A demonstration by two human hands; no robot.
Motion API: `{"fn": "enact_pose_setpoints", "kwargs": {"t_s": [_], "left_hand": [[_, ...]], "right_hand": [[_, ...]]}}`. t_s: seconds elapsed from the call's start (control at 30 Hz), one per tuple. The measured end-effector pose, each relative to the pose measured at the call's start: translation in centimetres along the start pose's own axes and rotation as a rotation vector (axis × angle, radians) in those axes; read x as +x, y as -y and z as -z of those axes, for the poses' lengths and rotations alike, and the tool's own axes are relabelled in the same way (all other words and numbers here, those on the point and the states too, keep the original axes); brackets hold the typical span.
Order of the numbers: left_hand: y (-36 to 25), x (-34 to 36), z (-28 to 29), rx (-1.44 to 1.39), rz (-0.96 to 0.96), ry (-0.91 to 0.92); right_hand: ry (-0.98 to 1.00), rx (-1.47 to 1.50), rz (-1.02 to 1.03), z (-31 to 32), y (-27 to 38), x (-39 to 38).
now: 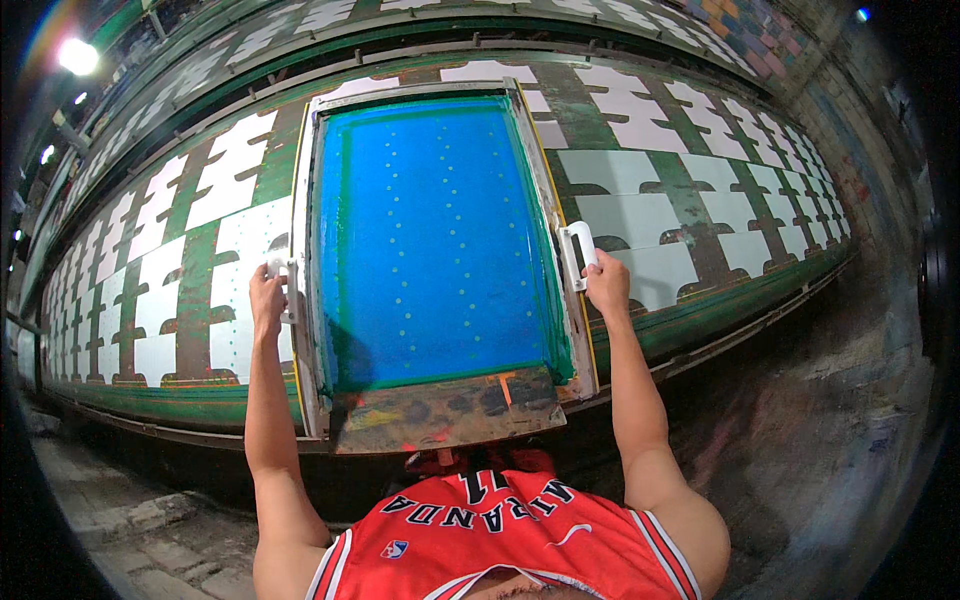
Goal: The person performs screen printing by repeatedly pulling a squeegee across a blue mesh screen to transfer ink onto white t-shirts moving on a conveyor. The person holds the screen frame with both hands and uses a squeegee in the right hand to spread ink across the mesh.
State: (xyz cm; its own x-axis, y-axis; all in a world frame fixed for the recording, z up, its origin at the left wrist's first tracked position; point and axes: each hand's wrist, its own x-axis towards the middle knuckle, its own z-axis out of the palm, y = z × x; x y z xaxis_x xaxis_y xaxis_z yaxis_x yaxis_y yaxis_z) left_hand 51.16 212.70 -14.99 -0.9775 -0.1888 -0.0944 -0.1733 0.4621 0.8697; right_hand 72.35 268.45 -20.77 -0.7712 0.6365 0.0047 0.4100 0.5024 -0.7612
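Observation:
A screen printing frame (521, 140) with a blue mesh (430, 240) lies between my arms on a long green table. Rows of small pale dots run down the mesh. My left hand (266, 302) is closed round a white handle (289, 310) on the frame's left side. On the opposite side, my right hand (608, 285) grips the lower part of another white handle (578, 245). A paint-stained board (450, 418) with an orange strip juts from the frame's near end, toward my red jersey.
Pale cut fabric panels (640, 222) lie in rows on the table (690, 315) to both sides of the frame. A second long table (300, 55) with similar panels stands beyond a rail. A block wall (850, 110) rises at the right, and stained concrete floor (760, 450) runs along the near side.

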Motion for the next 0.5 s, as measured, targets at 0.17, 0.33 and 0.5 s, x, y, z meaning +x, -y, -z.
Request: {"fn": "enact_pose_setpoints", "kwargs": {"t_s": [0.17,0.33,0.5], "left_hand": [[-4.7,-5.9,-6.8,-0.007,0.006,-0.012],[-7.4,-10.4,-12.5,0.011,0.046,0.011],[-7.9,-13.5,-15.1,0.006,0.046,0.032]], "right_hand": [[0.026,-0.046,-0.016,7.0,-5.4,3.3],[-0.001,-0.070,0.014,12.1,-11.5,6.8],[-0.056,-0.179,0.150,13.6,-15.2,8.2]]}}
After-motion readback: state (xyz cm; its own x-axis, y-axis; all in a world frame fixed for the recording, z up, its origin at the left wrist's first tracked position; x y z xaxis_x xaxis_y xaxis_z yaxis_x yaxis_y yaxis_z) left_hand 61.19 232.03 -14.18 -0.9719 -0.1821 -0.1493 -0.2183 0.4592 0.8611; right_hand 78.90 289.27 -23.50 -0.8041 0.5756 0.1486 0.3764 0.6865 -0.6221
